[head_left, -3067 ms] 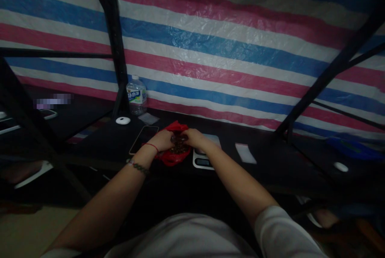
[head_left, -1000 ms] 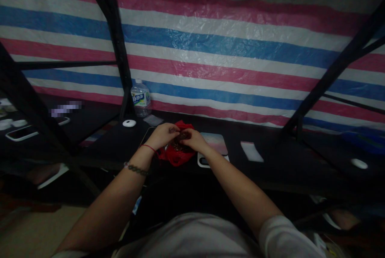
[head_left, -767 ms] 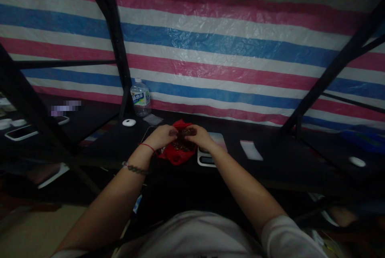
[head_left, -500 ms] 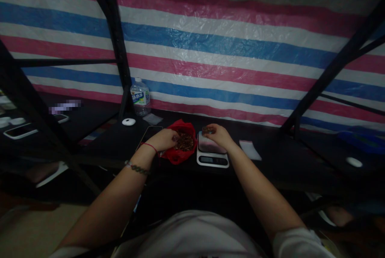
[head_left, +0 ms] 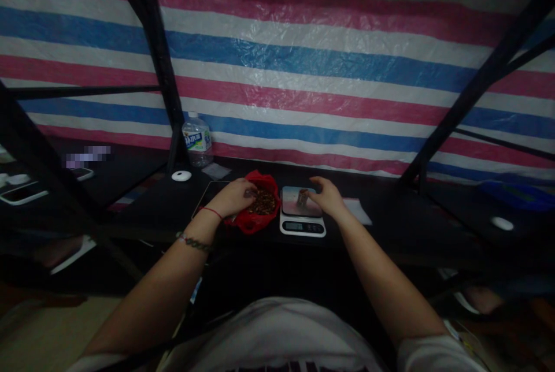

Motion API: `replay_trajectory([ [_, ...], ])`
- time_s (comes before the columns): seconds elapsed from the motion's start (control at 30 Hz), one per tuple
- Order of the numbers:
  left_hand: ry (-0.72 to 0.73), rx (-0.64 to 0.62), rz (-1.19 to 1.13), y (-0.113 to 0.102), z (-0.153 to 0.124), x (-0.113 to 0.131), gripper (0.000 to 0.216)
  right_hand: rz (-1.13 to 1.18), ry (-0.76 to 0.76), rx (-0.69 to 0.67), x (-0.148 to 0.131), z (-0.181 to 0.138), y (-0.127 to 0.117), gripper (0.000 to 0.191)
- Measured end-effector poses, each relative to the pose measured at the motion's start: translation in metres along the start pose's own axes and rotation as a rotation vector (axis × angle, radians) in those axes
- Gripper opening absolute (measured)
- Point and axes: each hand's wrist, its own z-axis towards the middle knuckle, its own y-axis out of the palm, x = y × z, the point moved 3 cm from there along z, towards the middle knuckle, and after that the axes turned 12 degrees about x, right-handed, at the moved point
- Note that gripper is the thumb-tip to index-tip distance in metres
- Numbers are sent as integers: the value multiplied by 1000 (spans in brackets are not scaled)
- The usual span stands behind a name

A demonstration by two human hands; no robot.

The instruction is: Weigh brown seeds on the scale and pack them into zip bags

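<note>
My left hand point(head_left: 235, 197) is at the left side of an open red plastic bag point(head_left: 252, 221) full of small brown pieces point(head_left: 262, 203). Its fingers are bent together over the pieces, and what they hold is hidden. On the plate of a white digital scale point(head_left: 302, 226) stands a small clear container point(head_left: 302, 198) with brown contents. My right hand point(head_left: 328, 196) is just to the container's right, thumb and fingers apart. The scale's display is lit, but its digits are too small to read.
A clear plastic bottle point(head_left: 198, 140) stands by the black frame post, behind a white rounded object point(head_left: 181, 176) and a clear packet point(head_left: 216, 171). A phone point(head_left: 208, 194) lies partly under my left hand. A white packet point(head_left: 358, 211) lies right of the scale.
My right hand has lowered the small container onto the scale plate and let go, its fingers spreading. The scale's display now glows brighter. My left hand stays at the red bag.
</note>
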Motion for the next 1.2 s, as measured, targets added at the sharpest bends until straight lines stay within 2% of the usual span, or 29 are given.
replay_trajectory([
  [0.07, 20, 146, -47, -5, 1, 7, 43, 107, -31, 102, -19, 2, -11, 23],
  [0.1, 27, 199, -75, -6, 1, 12, 49, 175, -42, 86, -30, 3, -14, 20],
  [0.17, 37, 265, -127, -7, 0, 24, 57, 328, -48, -69, -57, 2, -14, 21],
  [0.23, 58, 280, -178, -4, -2, 39, 64, 455, -40, -302, -84, 0, -10, 25],
  [0.3, 109, 288, -226, -2, -5, 55, 68, 512, -28, -478, -106, -1, -7, 26],
  [0.4, 202, 307, -228, 1, -10, 76, 70, 477, -23, -640, -126, 1, -4, 21],
  [0.5, 232, 318, -194, 2, -14, 86, 71, 343, -29, -726, -134, 6, -4, 18],
  [0.6, 222, 339, -184, 3, -14, 86, 76, 201, -124, -746, -138, 12, -7, 20],
  [0.7, 194, 336, -153, 6, -13, 81, 82, 181, -232, -722, -140, 18, -15, 28],
  [0.83, 90, 184, -151, 12, -12, 75, 96, 201, -246, -762, -136, 22, -22, 38],
  [0.93, 49, 114, -164, 15, -12, 75, 99, 140, -245, -793, -133, 20, -20, 36],
  [1.07, 60, 136, -215, 16, -13, 77, 94, 87, -293, -757, -137, 17, -17, 29],
  [1.2, 47, 241, -295, 19, -10, 78, 90, 89, -333, -705, -141, 16, -21, 23],
])
